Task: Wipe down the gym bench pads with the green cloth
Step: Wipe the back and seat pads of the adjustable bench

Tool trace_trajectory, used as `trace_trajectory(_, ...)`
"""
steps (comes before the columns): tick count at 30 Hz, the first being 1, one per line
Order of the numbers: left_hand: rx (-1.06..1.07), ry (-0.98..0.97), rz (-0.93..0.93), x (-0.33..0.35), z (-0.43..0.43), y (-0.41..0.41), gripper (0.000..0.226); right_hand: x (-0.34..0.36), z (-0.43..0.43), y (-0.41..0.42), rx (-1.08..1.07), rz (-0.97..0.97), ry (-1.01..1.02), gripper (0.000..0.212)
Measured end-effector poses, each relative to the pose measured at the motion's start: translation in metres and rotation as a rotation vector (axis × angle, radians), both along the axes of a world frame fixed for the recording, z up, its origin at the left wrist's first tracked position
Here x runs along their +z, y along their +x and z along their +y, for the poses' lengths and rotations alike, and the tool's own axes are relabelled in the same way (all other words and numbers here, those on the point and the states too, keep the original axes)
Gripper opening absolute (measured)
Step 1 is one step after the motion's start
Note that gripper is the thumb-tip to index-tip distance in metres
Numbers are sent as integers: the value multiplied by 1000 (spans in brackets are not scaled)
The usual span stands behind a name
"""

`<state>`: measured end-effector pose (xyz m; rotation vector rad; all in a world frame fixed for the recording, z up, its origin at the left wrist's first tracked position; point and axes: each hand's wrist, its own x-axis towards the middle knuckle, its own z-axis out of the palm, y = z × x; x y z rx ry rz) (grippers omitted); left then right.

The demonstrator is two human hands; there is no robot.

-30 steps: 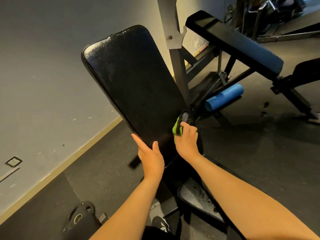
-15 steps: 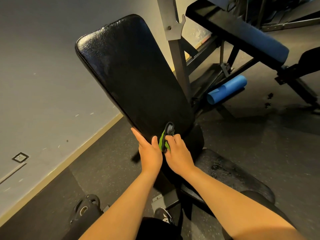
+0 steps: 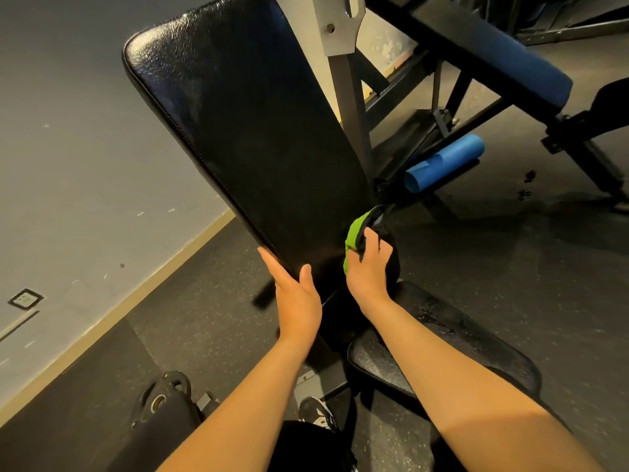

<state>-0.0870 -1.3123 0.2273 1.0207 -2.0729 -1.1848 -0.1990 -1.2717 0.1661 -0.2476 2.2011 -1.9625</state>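
A long black back pad [image 3: 245,131] stands tilted up in front of me, glossy and pebbled. My left hand [image 3: 296,301] rests flat against its lower left edge with straight fingers and the thumb on the face. My right hand [image 3: 367,267] grips the green cloth [image 3: 355,238] at the pad's lower right corner, the cloth bunched under the fingers. The black seat pad [image 3: 452,338] lies lower right, partly under my right forearm, with wet streaks on it.
A grey steel upright [image 3: 343,73] rises right behind the back pad. Another bench with a blue pad [image 3: 510,59] stands at the upper right, a blue foam roller [image 3: 446,163] beneath it. A weight plate [image 3: 160,396] lies on the floor lower left; a grey wall runs along the left.
My right hand with the cloth has slid from the pad's lower middle back to its lower right corner. The left hand stays on the lower left edge.
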Motion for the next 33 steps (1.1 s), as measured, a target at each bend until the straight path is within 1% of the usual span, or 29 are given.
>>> trace_trajectory(3,-31,10,3,-3,-4,1,80,3,-1,30,69,38,84,39)
trace_trajectory(8,-82,22,-34,2,-9,8,84,4,-2,61,126,94,123,31)
trace_trajectory(11,-120,31,-86,5,-13,17,83,0,-2,79,215,112,69,26)
trace_trajectory(14,-99,122,-89,11,-22,27,76,4,1,89,324,134,-6,25)
trace_trajectory(16,-83,156,-108,14,-27,32,70,7,5,86,343,186,44,25)
trace_trajectory(18,-82,159,-78,20,-27,33,66,15,9,81,305,256,116,28)
trace_trajectory(21,-49,156,57,42,-28,29,60,62,2,69,253,348,88,36)
trace_trajectory(23,-22,167,153,60,-33,25,55,104,-13,60,314,424,63,39)
trace_trajectory(25,-12,124,213,78,-41,22,50,145,-30,53,425,496,8,42)
trace_trajectory(27,-16,72,253,94,-51,18,39,173,-46,47,490,558,-27,40)
trace_trajectory(28,-9,66,263,99,-54,16,34,181,-52,45,485,593,-25,36)
trace_trajectory(29,4,77,279,103,-56,15,33,183,-57,43,457,641,-5,32)
trace_trajectory(31,22,157,333,105,-61,13,37,175,-61,43,379,754,61,22)
trace_trajectory(33,14,227,379,100,-63,14,40,156,-60,44,342,833,120,18)
